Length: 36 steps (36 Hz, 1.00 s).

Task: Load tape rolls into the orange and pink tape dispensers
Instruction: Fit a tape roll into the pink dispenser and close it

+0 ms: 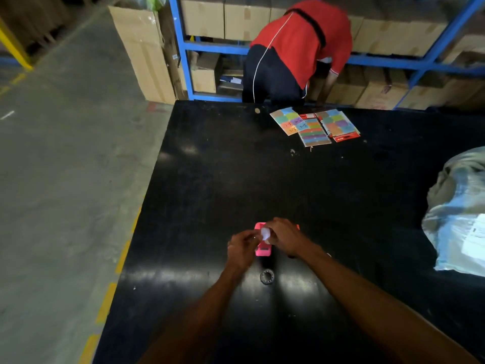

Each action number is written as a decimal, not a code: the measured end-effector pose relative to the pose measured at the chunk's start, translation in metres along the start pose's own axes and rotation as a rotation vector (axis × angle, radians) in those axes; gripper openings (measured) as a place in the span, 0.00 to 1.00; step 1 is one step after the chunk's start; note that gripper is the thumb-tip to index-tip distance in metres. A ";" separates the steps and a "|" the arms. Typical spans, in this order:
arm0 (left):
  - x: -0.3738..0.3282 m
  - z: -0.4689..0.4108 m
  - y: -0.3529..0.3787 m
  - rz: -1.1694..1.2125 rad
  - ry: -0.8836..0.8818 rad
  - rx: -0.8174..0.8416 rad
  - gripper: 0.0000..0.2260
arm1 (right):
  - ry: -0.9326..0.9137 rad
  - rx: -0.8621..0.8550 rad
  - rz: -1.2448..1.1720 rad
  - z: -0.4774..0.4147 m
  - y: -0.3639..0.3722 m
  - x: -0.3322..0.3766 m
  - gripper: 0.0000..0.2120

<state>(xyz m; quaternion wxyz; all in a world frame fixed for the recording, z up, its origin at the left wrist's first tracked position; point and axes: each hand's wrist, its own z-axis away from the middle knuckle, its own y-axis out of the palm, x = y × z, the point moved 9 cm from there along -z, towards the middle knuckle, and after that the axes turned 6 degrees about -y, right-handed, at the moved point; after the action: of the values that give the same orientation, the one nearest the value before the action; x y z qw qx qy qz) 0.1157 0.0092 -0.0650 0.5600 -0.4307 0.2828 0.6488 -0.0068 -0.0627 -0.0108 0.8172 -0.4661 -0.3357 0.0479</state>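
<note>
Table (210, 179): wide, black and glossy, taking up most of the room in front of me; a bulky plastic-wrapped bundle (456, 214) sits at its right edge.
Shelving (183, 48): blue racks of cardboard boxes behind the far side, where another person in a red top (301, 40) bends into a low shelf.
Colour cards (315, 126): a small fan of swatch sheets lying near the far edge, well apart from the work.
Pink dispenser (263, 250): on the table under both hands, near the front; only its near end and a far corner show.
Orange dispenser (298, 227): just a sliver peeks out behind the right hand; I cannot tell how it lies.
Right hand (284, 239): closed around a small whitish tape roll (265, 233), held over the pink dispenser.
Left hand (242, 246): fingers pinched together just beside the roll; it may be picking at the tape's free end, but that is too small to tell.
Dark ring (267, 277): a little hub-like piece lying loose on the table, just nearer than the dispenser.
Doing it well: I would free the tape end first, keep the roll square to the cradle, seat it fully, then draw the end toward the cutter.
Risk: a twisted or stuck end will jam the feed.
</note>
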 end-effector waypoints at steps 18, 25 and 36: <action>-0.033 0.049 0.014 -0.055 0.142 -0.052 0.11 | -0.055 -0.106 -0.027 0.047 -0.010 0.017 0.08; -0.032 0.055 0.024 -0.100 0.172 0.004 0.11 | -0.067 -0.102 -0.023 0.056 -0.011 0.013 0.05; -0.019 0.060 0.023 -0.163 0.167 0.103 0.07 | -0.075 -0.018 -0.153 0.067 0.007 0.008 0.07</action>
<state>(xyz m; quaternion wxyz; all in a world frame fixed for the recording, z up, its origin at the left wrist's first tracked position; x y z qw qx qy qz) 0.0792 0.0460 -0.0225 0.6067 -0.4753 0.3257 0.5476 -0.0391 -0.0067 0.0108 0.8010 -0.4443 -0.4013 -0.0002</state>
